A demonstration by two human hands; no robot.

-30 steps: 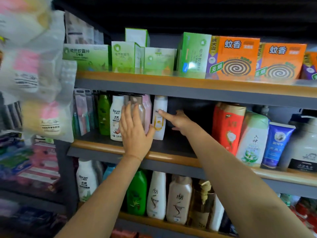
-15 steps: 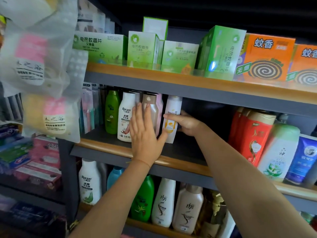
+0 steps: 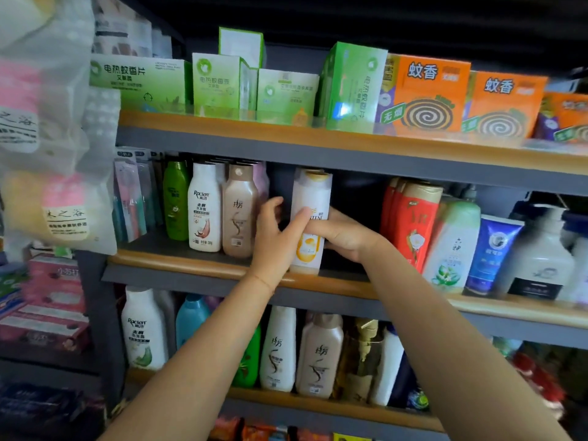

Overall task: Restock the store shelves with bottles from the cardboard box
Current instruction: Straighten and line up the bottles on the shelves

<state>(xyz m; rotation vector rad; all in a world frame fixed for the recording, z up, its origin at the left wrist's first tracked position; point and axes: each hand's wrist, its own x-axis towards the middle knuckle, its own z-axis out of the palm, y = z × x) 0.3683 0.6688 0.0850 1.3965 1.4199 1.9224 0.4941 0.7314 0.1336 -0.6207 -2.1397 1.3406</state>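
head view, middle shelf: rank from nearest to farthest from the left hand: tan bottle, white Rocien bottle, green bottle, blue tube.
From the left hand:
1. Tan bottle, just to its left, almost touching.
2. White Rocien bottle, next one to the left.
3. Green bottle, further left, set slightly back.
4. Blue tube, far right, past the red bottles.

Three shelves, one above another. On the middle shelf (image 3: 178, 261), a Pantene bottle (image 3: 310, 218) stands upright near the front edge — the left hand (image 3: 275, 240) at its left side, the right hand (image 3: 343, 233) at its right, both touching it. Left of it stand a Rocien bottle (image 3: 203, 208) and a tan-capped bottle (image 3: 239, 211), side by side; to its right, past a gap, a row of bottles (image 3: 413, 224). Boxes (image 3: 423, 97) line the top shelf (image 3: 286, 135) — more bottles (image 3: 319, 354) stand on the lower shelf (image 3: 318, 405).
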